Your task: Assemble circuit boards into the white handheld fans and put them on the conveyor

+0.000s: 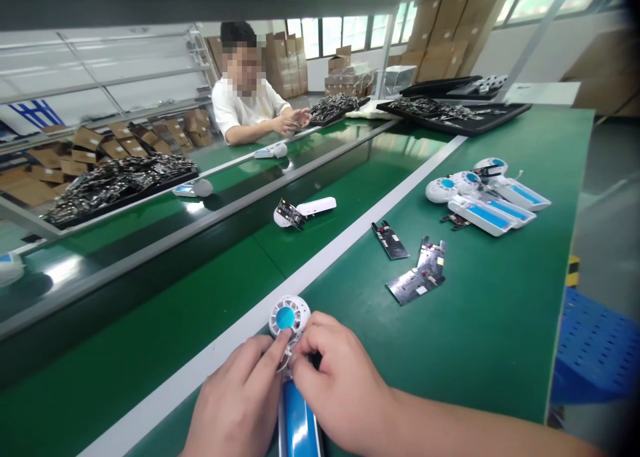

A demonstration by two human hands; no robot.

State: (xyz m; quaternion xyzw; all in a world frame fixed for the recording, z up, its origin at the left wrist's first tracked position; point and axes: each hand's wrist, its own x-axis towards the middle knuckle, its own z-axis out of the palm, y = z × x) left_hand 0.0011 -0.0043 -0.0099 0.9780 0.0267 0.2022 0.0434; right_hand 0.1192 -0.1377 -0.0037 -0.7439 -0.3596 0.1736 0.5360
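The left hand (240, 403) and the right hand (340, 383) meet over a white handheld device (293, 350) lying at the near edge of the green table (500, 323). Both hands have their fingertips pressed together in a pinch at the neck of the device, just below its round head with the blue centre. What they pinch is too small to make out; a thin wire or clip seems to show between the fingers. The device's blue-faced handle runs toward the viewer and is cut off by the lower edge, its sides covered by both hands.

Further out on the table lie loose circuit boards (417, 273), well apart from the hands, and beyond them a cluster of finished white-and-blue devices (487, 197). Left of a white stripe runs a darker conveyor belt (225, 257) carrying an open device with a board (303, 212).

Across the belt a person in a white shirt (245, 107) works with both hands. A black tray (117, 187) heaped with small dark parts sits to the left; another black tray (450, 113) with similar parts stands at the far end. Cardboard boxes (450, 23) are stacked behind.
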